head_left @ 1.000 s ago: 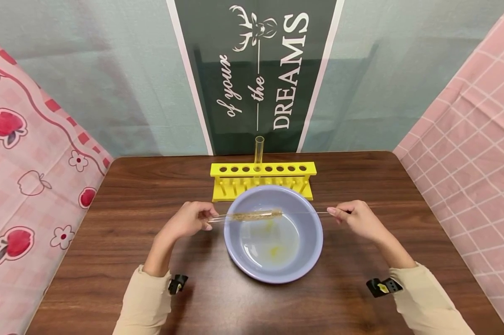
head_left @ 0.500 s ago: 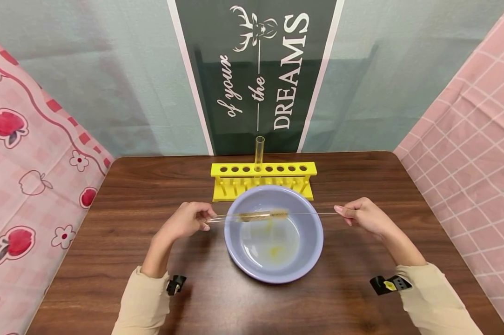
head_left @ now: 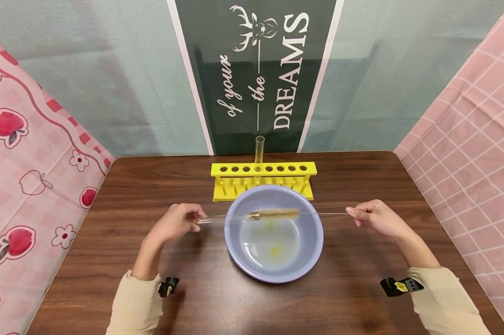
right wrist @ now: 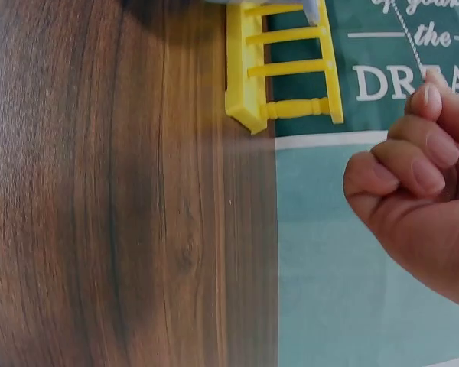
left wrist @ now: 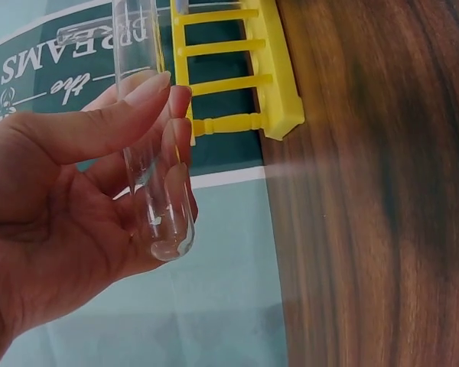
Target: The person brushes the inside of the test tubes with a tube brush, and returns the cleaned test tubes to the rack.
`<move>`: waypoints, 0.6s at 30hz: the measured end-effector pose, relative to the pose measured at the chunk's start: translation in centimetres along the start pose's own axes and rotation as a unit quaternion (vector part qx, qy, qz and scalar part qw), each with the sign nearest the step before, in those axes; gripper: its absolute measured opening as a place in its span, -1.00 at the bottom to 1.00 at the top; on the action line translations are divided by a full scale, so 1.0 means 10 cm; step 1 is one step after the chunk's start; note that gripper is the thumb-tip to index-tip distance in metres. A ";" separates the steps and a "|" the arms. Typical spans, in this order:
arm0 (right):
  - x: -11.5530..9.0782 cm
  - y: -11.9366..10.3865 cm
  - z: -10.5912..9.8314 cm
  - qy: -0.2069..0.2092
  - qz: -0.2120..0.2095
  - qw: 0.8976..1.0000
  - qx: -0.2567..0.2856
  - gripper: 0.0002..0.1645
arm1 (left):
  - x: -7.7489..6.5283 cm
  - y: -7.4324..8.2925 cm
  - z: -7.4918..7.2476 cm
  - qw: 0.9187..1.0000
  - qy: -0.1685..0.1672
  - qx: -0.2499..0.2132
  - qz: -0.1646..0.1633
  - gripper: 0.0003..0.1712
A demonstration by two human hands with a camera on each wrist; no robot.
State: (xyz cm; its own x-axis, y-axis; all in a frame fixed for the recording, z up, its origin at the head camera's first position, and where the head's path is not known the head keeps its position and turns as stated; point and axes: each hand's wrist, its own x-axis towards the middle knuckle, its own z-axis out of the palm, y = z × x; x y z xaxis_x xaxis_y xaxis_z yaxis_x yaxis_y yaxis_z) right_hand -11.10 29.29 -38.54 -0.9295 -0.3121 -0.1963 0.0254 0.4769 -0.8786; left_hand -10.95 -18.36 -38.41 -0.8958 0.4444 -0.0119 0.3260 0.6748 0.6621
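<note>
My left hand (head_left: 177, 222) pinched the glass tube (head_left: 224, 217) by its round end. My right hand (head_left: 375, 217) pinched the brush (head_left: 277, 213) wire. Tube and brush lay flat between my hands, over the bowl (head_left: 314, 242).

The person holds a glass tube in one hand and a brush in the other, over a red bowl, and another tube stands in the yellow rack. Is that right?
Almost. The bowl is pale blue-purple, not red, as the head view shows. The rest holds: the left hand holds the glass tube, the right hand holds the brush by its wire, and another tube stands in the yellow rack.
</note>
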 end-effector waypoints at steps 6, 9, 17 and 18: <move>-0.04 0.08 -0.10 -0.010 0.001 1.000 0.017 -0.55 | -0.04 -0.04 -0.06 1.000 0.020 0.003 0.000 -0.74; -0.08 0.13 -0.16 -0.004 0.004 1.000 0.023 -0.55 | -0.08 -0.08 -0.07 0.998 0.056 0.010 -0.021 -0.72; -0.11 0.23 -0.15 -0.012 -0.016 0.998 0.055 -0.55 | -0.09 -0.11 -0.03 0.989 0.136 0.003 -0.054 -0.74; -0.10 0.23 -0.14 -0.014 -0.019 0.998 0.061 -0.55 | -0.08 -0.10 -0.02 0.988 0.146 0.003 -0.057 -0.75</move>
State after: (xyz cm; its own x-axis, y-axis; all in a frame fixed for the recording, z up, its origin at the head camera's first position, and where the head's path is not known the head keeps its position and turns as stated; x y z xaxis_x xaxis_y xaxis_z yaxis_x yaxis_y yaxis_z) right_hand -10.61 31.85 -39.76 -0.9204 -0.3508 -0.1725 0.0370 0.3610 -0.9318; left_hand -10.68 -19.55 -38.91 -0.9753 0.1774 0.1312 0.2193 0.7140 0.6649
